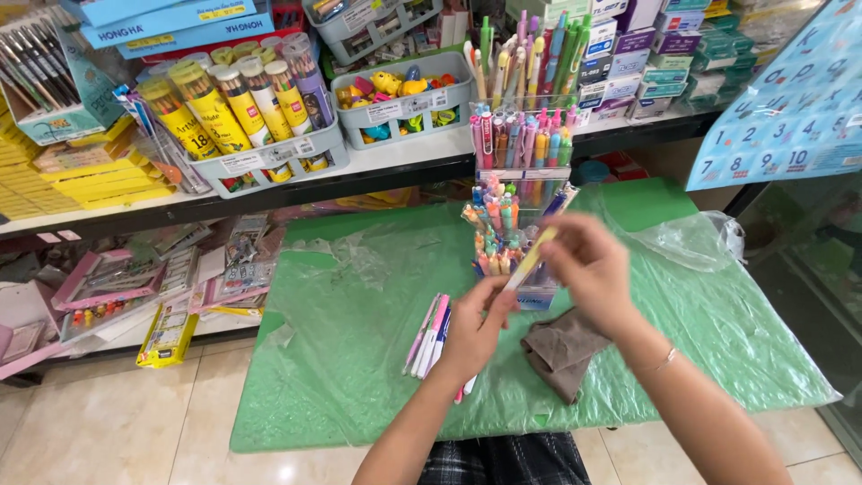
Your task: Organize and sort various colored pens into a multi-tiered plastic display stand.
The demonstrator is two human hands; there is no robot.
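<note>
My right hand (593, 268) and my left hand (478, 327) both grip one yellow pen (532, 258), held slanted above a green table (359, 341) covered in clear plastic. The right hand pinches its upper end, the left hand its lower end. Just behind the pen stands a clear tiered pen holder (516, 193) filled with several coloured pens. Under my left hand lie several loose pens (429, 334) in pink and white. A brown cloth (561, 352) lies crumpled beside my right wrist.
Behind the table a white shelf (377, 162) carries a grey bin of coloured pencil tubes (242, 108), a bin of small toys (404, 94) and stacked boxes (646, 54). A blue number poster (790, 108) hangs at right. Stationery packs (135, 278) lie low at left. Tiled floor below.
</note>
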